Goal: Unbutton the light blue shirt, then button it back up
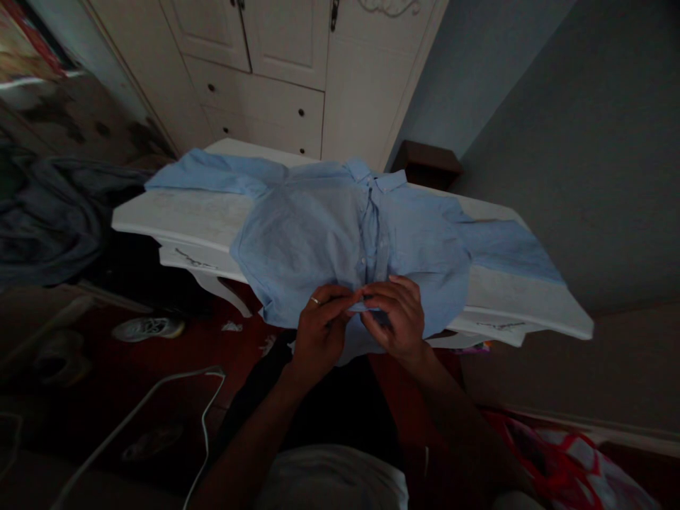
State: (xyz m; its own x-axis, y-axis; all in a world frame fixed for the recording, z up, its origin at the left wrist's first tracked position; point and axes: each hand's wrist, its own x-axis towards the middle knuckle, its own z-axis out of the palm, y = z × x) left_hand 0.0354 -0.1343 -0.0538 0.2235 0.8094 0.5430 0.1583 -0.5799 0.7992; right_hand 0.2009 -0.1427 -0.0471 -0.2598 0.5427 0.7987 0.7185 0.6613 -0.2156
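Observation:
A light blue button-up shirt [305, 223] lies face up across a white table [175, 212], its collar at the far side and its sleeves spread to both sides. The front placket gapes at the upper middle. At the near hem, my left hand [325, 322], with a ring on one finger, pinches the shirt's front edge. My right hand [396, 315] grips the other edge right beside it, the fingertips of both hands meeting at the placket. Whatever small part sits between the fingertips is hidden. The lower hem hangs over the table's front edge.
Behind the table stands a white wardrobe [265, 92] with drawers. Dark clothing [47, 212] is heaped at the left. On the floor are a sneaker [147, 329], a white wire-like frame [154, 389] and a red-and-white bag [574, 460]. A small brown box-like piece [431, 159] stands behind.

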